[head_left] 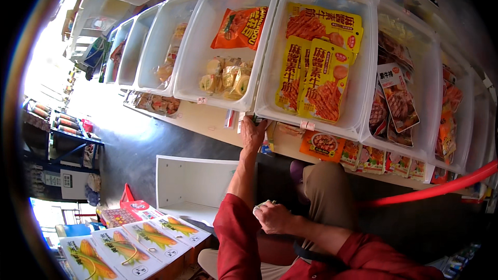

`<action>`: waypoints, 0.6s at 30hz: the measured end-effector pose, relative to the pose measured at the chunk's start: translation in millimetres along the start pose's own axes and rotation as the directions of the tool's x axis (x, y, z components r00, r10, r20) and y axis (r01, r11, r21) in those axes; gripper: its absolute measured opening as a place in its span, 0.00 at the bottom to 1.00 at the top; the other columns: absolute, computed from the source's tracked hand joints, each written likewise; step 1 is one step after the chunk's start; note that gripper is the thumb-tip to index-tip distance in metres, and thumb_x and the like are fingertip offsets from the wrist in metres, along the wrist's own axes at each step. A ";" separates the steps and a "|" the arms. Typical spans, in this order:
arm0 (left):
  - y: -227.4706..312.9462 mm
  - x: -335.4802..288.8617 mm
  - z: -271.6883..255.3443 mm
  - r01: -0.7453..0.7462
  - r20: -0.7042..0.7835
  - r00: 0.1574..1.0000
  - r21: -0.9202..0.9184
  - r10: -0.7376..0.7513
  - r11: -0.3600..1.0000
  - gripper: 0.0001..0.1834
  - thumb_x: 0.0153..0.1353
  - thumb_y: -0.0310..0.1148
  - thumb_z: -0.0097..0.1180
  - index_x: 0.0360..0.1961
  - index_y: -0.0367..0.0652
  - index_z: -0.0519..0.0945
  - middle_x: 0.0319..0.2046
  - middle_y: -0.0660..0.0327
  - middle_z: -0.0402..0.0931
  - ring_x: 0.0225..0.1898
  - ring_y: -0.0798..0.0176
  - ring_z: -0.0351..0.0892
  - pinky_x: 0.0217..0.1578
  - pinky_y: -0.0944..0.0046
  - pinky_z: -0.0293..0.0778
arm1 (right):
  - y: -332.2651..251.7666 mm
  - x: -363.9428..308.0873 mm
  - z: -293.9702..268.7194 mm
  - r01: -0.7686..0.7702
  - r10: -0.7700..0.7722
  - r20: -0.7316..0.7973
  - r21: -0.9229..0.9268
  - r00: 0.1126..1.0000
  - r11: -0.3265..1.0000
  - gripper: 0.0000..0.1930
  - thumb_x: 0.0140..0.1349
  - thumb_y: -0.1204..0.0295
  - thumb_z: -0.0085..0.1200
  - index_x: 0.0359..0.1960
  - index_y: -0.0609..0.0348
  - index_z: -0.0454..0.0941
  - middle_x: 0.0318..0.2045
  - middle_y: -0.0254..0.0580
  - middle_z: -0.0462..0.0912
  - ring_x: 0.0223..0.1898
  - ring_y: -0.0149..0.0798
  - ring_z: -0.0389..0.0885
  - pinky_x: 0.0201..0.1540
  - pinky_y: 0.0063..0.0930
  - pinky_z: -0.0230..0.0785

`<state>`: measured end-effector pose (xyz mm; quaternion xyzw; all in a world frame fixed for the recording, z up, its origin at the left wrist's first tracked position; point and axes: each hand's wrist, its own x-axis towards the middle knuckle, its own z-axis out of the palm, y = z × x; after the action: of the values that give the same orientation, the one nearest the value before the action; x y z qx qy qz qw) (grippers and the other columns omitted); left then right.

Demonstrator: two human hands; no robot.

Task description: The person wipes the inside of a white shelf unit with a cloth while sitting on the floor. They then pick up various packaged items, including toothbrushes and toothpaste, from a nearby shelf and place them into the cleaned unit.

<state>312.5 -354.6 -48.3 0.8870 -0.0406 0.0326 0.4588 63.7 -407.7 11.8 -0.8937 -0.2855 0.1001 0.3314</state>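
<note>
My left hand [252,130] reaches to the front edge of the shelf, just under the corner where two clear plastic bins meet. Its fingers are curled there, with a small dark-green bit at the tips that I cannot make out. Above it stand a bin [179,80] with an orange snack bag [239,27] and wrapped pale rolls [227,79], and a bin [263,101] with yellow snack pouches [326,83]. My right hand [276,219], low before my lap, is closed around a crumpled whitish cloth [263,206], mostly hidden by the fingers.
More bins with packets [398,96] run along the shelf to both sides. Orange packs [321,145] hang or lie below the bins. A white open box [194,181] stands on the floor, near cartons with corn pictures [122,246]. A red tube [436,189] curves at the right.
</note>
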 end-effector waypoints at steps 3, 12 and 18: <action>8.8 -15.6 -10.8 0.272 0.168 0.958 -0.259 -0.234 0.927 0.17 0.50 0.38 0.58 0.32 0.33 0.74 0.25 0.55 0.76 0.31 0.56 0.76 0.33 0.63 0.70 | 4.8 -3.1 5.8 -0.017 0.016 -0.043 -0.016 0.999 1.000 0.09 0.43 0.68 0.53 0.25 0.59 0.73 0.26 0.46 0.77 0.30 0.46 0.76 0.33 0.35 0.73; 29.2 -154.3 -74.7 0.464 0.399 0.862 -0.869 -0.313 0.169 0.13 0.62 0.36 0.47 0.39 0.34 0.71 0.32 0.58 0.74 0.34 0.62 0.76 0.36 0.65 0.74 | 20.0 7.4 -25.2 -0.467 0.510 -0.044 0.341 0.859 0.816 0.11 0.44 0.67 0.52 0.30 0.58 0.76 0.29 0.50 0.79 0.35 0.48 0.78 0.37 0.37 0.71; 15.9 -242.0 -125.7 0.395 0.394 0.899 -0.918 -0.192 -0.035 0.19 0.62 0.32 0.45 0.54 0.40 0.62 0.44 0.53 0.71 0.42 0.58 0.75 0.42 0.56 0.75 | 27.7 16.6 -45.2 -0.068 0.701 -0.069 0.984 0.709 0.166 0.14 0.51 0.71 0.50 0.40 0.61 0.76 0.29 0.36 0.80 0.32 0.28 0.77 0.38 0.22 0.69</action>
<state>67.6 -250.9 14.2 0.3084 0.1040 -0.1683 0.9305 106.2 -439.4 28.4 -0.5477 0.1850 0.0875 0.8113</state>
